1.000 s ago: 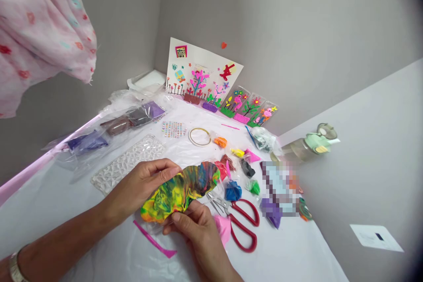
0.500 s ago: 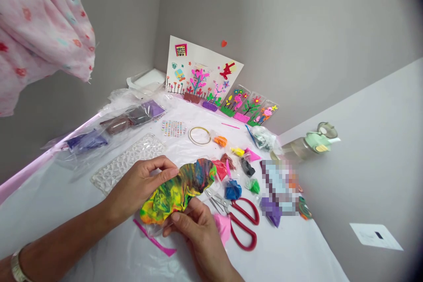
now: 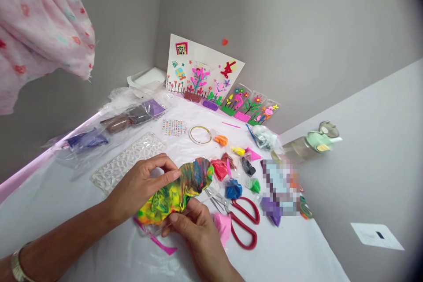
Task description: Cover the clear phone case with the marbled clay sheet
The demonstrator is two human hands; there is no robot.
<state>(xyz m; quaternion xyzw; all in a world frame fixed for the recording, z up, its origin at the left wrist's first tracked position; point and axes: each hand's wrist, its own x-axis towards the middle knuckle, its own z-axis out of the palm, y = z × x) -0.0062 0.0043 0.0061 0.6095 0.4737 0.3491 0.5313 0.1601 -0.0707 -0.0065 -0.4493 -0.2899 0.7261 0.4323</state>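
Left hand (image 3: 142,185) and right hand (image 3: 194,229) both grip a marbled clay slab (image 3: 178,189), a flattened soft piece swirled yellow, green, orange and blue. It is held just above the white plastic-covered table (image 3: 291,255), front centre. The long axis runs from near-left to far-right; the wider, darker lobe points far-right toward the small clay bags (image 3: 233,172), the yellow end toward the person.

Left hand: thumb and fingertips pressed together on the slab's upper edge about mid-length, a pinch. Right hand: under the lower edge, thumb on the near face, fingers curled behind, also pinching. A watch sits on the left wrist.

Red-handled scissors (image 3: 243,222) lie just right of the right hand, blades pointing at the slab. A pink plastic modelling tool (image 3: 158,243) lies under the slab's near end. A clear textured plastic tray (image 3: 128,163) is behind the left hand.

Writing: a white card with clay flowers (image 3: 203,72) leans on the wall, its top-left mark too small to read. The item right of the bags is pixelated, unreadable.
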